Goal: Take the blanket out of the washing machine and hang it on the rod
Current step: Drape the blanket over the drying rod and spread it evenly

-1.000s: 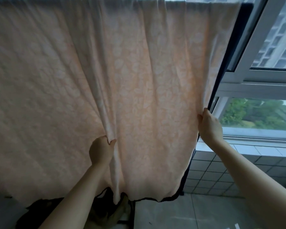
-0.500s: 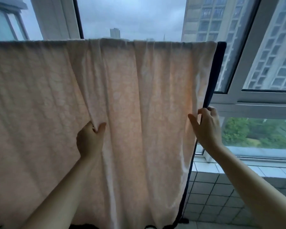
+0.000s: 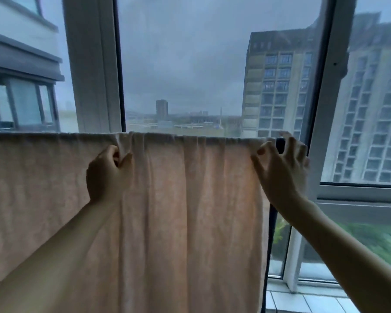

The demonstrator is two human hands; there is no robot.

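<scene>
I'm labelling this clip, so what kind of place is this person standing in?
Probably an enclosed balcony or laundry spot in a high-rise flat: a blanket hangs in front of tall windows, apartment towers stand outside, and a tiled ledge runs below.

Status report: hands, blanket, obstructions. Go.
Left hand pinching a fold of the blanket near its top. Right hand open at the blanket's right corner. Blanket draped over rod. Nothing blocking.

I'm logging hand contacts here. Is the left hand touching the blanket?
Touching. The head view shows the left hand pinching a fold of the blanket between thumb and curled fingers, just below its top edge.
</scene>
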